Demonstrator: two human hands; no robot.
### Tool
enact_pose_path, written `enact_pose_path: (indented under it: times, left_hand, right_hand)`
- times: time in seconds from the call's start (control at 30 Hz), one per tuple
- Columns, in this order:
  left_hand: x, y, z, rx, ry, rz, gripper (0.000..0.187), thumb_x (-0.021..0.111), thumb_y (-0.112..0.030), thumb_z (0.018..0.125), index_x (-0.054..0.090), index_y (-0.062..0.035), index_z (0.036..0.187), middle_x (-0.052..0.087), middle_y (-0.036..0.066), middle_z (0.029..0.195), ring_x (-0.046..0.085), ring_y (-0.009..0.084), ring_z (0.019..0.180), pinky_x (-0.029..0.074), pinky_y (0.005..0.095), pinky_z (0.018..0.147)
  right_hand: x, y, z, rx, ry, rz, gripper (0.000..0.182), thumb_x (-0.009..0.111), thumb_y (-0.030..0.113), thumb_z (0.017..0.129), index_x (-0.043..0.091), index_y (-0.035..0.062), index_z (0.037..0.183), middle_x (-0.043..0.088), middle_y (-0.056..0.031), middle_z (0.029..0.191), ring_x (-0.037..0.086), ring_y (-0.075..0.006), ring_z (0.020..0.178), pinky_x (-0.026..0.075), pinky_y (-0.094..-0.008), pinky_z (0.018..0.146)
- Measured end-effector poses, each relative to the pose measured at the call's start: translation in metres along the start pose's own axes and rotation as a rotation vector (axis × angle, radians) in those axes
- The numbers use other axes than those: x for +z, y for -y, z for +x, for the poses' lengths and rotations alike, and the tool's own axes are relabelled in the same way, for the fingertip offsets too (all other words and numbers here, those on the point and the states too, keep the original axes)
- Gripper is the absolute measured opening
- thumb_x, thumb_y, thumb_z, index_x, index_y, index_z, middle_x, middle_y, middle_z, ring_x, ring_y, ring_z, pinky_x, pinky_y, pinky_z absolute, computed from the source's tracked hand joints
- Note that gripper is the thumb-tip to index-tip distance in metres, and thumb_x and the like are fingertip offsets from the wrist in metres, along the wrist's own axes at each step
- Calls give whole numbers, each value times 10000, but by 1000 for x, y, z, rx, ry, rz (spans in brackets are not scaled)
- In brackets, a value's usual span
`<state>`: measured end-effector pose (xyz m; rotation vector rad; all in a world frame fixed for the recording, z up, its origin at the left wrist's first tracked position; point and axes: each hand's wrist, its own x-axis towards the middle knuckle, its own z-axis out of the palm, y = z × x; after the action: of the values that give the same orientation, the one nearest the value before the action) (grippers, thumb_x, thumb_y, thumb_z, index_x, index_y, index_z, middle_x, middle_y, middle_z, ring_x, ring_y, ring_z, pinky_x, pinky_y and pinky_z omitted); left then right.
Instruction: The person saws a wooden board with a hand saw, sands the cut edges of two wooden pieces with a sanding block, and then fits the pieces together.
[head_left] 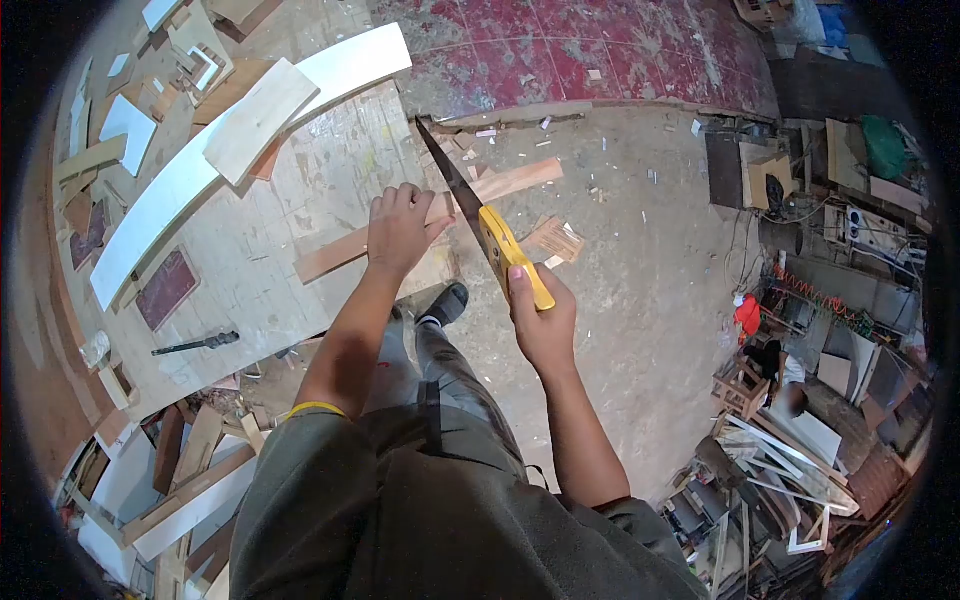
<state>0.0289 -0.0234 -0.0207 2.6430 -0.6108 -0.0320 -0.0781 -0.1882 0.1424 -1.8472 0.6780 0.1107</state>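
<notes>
A hand saw with a yellow handle and dark blade is gripped in my right hand. Its blade crosses a narrow wooden strip just past the edge of the worktable. My left hand presses down on that strip near the table's edge, its fingers curled over the wood and close beside the blade. The strip's far end sticks out over the floor.
A long curved white board and a short plank lie at the table's back. A black tool rests near its front. Offcuts litter the floor. A person is at the far right, among wood piles.
</notes>
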Motion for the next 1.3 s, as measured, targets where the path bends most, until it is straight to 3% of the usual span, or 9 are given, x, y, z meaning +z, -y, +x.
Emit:
enact_pose_path:
  times: [0.3,0.6,0.67,0.8,0.87,0.97,1.07,1.2,1.3]
  left_hand:
    - [-7,2,2,-10,7,-88,368,692,-371,849,650,-93,1087,583,95,1025,537,291,988,406,417,840]
    - [21,7,20,-401,-190,-144,157,554,-223,954,647,-118,1023,613,107,941,586,307,917,429,435,813]
    - [14,3,26,-520,-56,-93,146,568,-212,941,649,-131,1031,641,95,997,587,306,997,417,471,837]
    - [15,-1,34,-623,-123,29,176,581,-220,929,653,-136,1066,627,86,1140,542,314,1123,392,521,882]
    - [27,4,35,-529,-309,67,245,595,-251,917,643,-142,1131,542,94,1309,435,344,1291,332,580,1015]
    - [27,5,35,-541,-289,158,304,593,-291,925,620,-142,1188,447,114,1407,321,358,1402,233,592,1133]
    - [26,4,38,-576,-294,103,316,576,-321,938,604,-146,1200,428,125,1433,260,366,1447,157,607,1172]
    - [23,1,43,-619,-285,73,300,552,-329,952,604,-145,1184,425,121,1441,264,368,1443,171,607,1164]
    - [27,2,44,-630,-294,85,276,543,-315,953,608,-148,1162,426,115,1439,263,362,1443,168,601,1169]
  right_hand:
    - [-2,-3,0,-83,26,-88,334,617,234,984,569,-5,756,531,-72,584,470,-93,551,385,-303,505]
    - [3,0,-7,-104,23,-89,307,629,221,973,577,-3,770,543,-92,579,488,-113,525,391,-308,498]
    - [4,1,-7,-113,23,-117,304,634,222,970,580,0,769,550,-105,579,501,-130,514,394,-315,493]
    - [4,-2,-7,-101,22,-116,303,639,222,968,581,1,769,556,-118,579,515,-145,506,402,-323,490]
    - [5,0,-8,-99,22,-136,301,642,222,966,582,3,768,562,-124,582,533,-150,508,409,-326,492]
    - [7,4,-9,-106,13,-151,305,642,224,966,581,2,766,562,-130,580,541,-163,501,415,-330,493]
    - [7,4,-10,-90,16,-140,304,645,226,964,580,5,764,561,-134,575,540,-179,488,415,-333,490]
    - [9,8,-11,-131,-13,-160,301,646,233,962,596,5,771,557,-136,561,537,-191,462,403,-329,464]
    - [9,24,-14,30,-28,-254,253,669,246,944,623,16,849,606,-129,630,574,-219,541,448,-357,563]
